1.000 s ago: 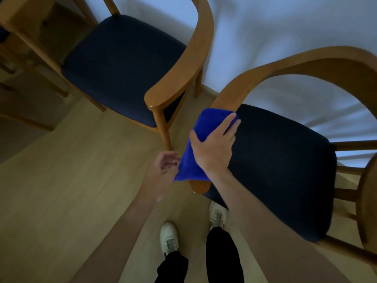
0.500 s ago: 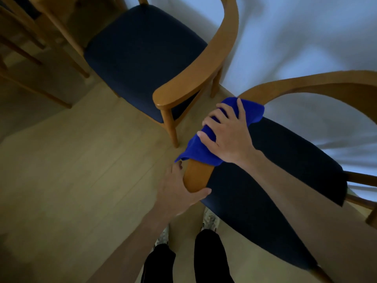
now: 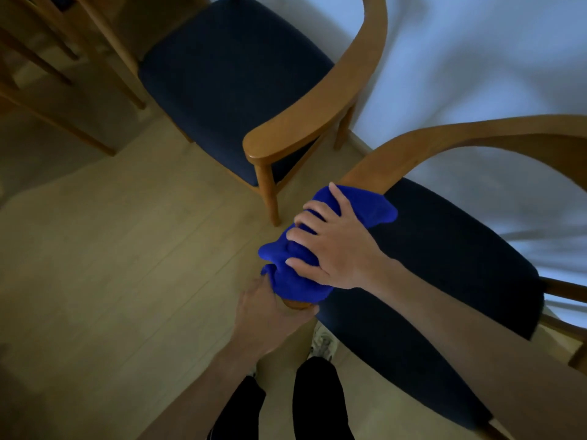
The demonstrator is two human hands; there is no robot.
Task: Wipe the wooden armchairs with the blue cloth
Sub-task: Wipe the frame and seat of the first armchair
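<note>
Compared with half a second ago, the right hand (image 3: 336, 246) has drawn the bright blue cloth (image 3: 305, 274) back along the curved wooden armrest (image 3: 428, 144) toward the person, so the cloth now covers the rounded front end, and the left hand (image 3: 270, 312) has kept its hold just below that end. The right hand lies flat on the cloth with its fingers (image 3: 305, 239) spread and nearly straight, pressing down rather than pinching; the left hand has its fingers curled round the armrest tip, touching the lower edge of the cloth. The cloth is bunched over the front part of the left armrest of the nearer wooden armchair with the dark blue seat cushion (image 3: 444, 265). The long axis of this armrest runs from the hands away and to the right, rising into the curved backrest, so the unwiped wood lies beyond the right fingertips; I judge that the next stroke should follow this curve outward, and the right hand is the nearer one for it. A second wooden armchair of the same kind (image 3: 235, 74) stands just beside, its armrest end close to the cloth but apart. Both stand on a pale wooden floor (image 3: 111, 265) against a white wall (image 3: 476, 58); the person's black trousers and light shoes show below.
</note>
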